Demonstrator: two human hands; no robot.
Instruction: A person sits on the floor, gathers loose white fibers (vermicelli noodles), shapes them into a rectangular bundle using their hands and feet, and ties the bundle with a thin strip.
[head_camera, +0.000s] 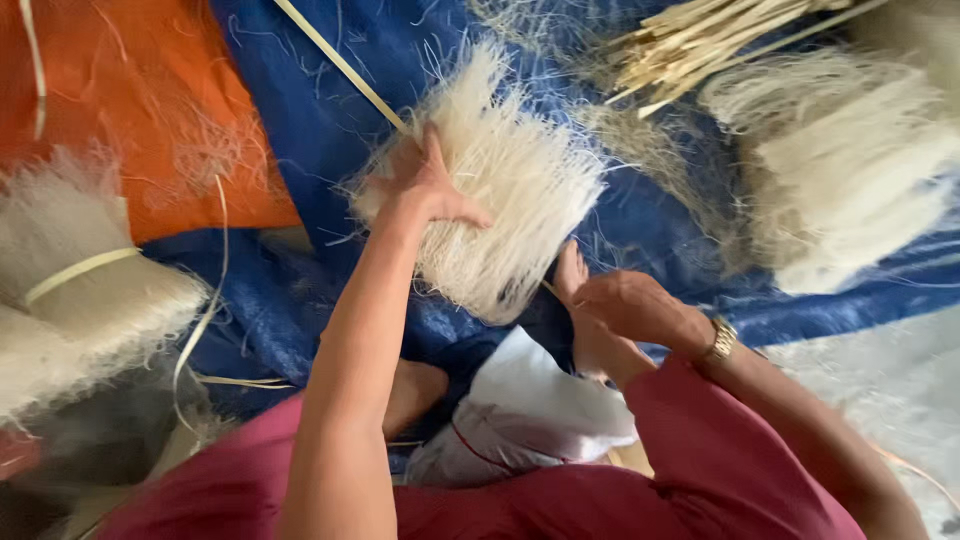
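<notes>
Blue woven tarp (330, 110) is spread across most of the view and is taken as the landmark; an orange sheet (110, 100) is laid against its upper-left edge. On the tarp's right part a big pale fibre heap (850, 170) is seen, w/ a sheaf of tan split strips (700, 40) just above it near the tarp's top edge. Off the tarp's left edge another fibre bundle (70, 290) is seen, bound by a pale strip band (80, 272). At approx. the tarp's centre the white fibre bundle (510, 200) is lain flat, strands fanned toward the lower right. The bundle's left end is pressed down by the left hand (425, 185), fingers spread flat on the fibres, not closed around them. The right hand (625, 305) is held just below the bundle's lower edge, over a bare foot (580, 310) resting on the tarp; fingers are curled, but whether anything is pinched cannot be told. A gold wristwatch (720, 340) is worn on the right wrist. A white cloth (530, 400) is seen at the tarp's lower edge, by the knees. A long thin strip (340, 65) is laid diagonally on the tarp above the left hand.
</notes>
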